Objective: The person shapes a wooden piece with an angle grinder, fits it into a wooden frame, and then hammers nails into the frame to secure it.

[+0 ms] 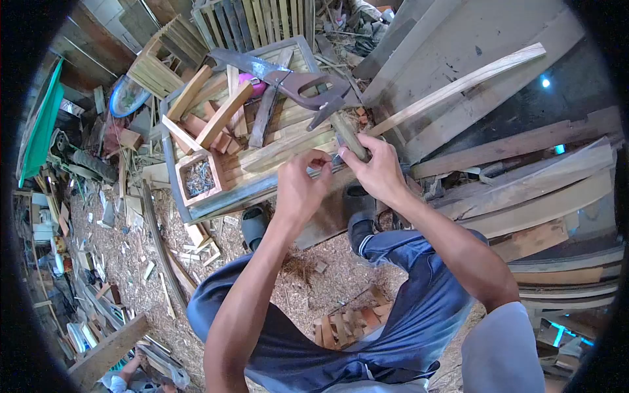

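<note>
My right hand (377, 167) is closed round the wooden handle of a hammer (352, 139), whose dark head points away from me over the slatted bench. Close beside it, my left hand (304, 183) is pinched at the bench's near edge; what its fingers hold, if anything, is too small to make out. A handsaw (298, 82) with a dark handle lies just beyond the hammer. To the left of my left hand, a square wooden box (219, 171) holds many small metal nails. The slatted wooden bench (288, 141) carries all of these.
Wood offcuts (226, 114) and a pink round object (254, 85) lie on the bench. A long wooden strip (458, 85) slants off to the right, above stacked boards (557, 203). Shavings and scraps cover the floor (131, 262). Another person's arm (134, 363) shows at lower left.
</note>
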A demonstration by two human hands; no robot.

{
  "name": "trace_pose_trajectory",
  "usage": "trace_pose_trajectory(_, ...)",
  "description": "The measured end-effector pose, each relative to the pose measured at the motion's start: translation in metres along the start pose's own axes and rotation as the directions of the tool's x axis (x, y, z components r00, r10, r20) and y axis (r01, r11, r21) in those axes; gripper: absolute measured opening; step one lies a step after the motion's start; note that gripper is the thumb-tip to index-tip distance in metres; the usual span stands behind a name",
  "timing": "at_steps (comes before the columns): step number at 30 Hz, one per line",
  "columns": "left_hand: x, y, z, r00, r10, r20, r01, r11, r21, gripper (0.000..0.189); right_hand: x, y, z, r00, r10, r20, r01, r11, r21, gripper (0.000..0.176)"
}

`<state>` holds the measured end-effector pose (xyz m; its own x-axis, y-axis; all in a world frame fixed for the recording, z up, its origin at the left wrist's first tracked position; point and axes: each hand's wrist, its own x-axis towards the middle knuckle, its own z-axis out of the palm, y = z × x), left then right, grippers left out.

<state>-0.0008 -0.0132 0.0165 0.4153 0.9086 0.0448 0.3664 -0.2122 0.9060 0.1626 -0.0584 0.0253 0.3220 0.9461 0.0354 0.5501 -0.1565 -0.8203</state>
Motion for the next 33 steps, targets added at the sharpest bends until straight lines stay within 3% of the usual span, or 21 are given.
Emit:
trace_pose_trajectory(6,0.011,-0.018,0.008,0.987,0.15,-0.05,-0.137,0.968,0.208,0.014,0.018,0.031,0.011,0.991,0.117,0.061,-0.12,0.992,0.041,0.025)
trace_pose_trajectory(9,0.011,-0.025,0.012,0.982,0.159,-0.105,-0.122,0.949,0.29,0.008,0.021,0.043,0.013,0.987,0.141,0.073,-0.139,0.99,-0.03,0.025)
trace_pose_trajectory(12,0.012,-0.029,0.015,0.996,-0.012,-0.084,0.028,0.981,0.194,0.012,0.019,0.051,0.013,0.991,0.112,0.073,-0.105,0.99,-0.092,0.025)
trace_pose_trajectory(18,0.014,-0.025,0.029,0.992,-0.025,-0.122,0.067,0.934,0.351,0.022,0.019,0.055,0.014,0.994,0.111,0.019,-0.111,0.993,0.045,0.025)
trace_pose_trajectory(22,0.015,-0.028,0.036,0.991,0.005,-0.13,0.04,0.939,0.343,0.02,0.019,0.058,0.02,0.993,0.121,0.007,-0.12,0.983,0.137,0.025)
trace_pose_trajectory(28,0.015,-0.026,0.041,0.989,-0.012,-0.146,0.064,0.93,0.361,0.017,0.021,0.059,0.014,0.868,0.428,0.254,-0.494,0.797,0.347,0.026)
trace_pose_trajectory(31,0.016,-0.025,0.043,0.99,0.005,-0.14,0.048,0.926,0.373,0.016,0.022,0.058,0.008,0.827,0.447,0.34,-0.559,0.717,0.416,0.025)
trace_pose_trajectory(33,0.016,-0.026,0.045,0.989,0.067,-0.129,-0.01,0.917,0.4,0.015,0.025,0.063,0.007,0.905,0.337,0.259,-0.403,0.873,0.274,0.025)
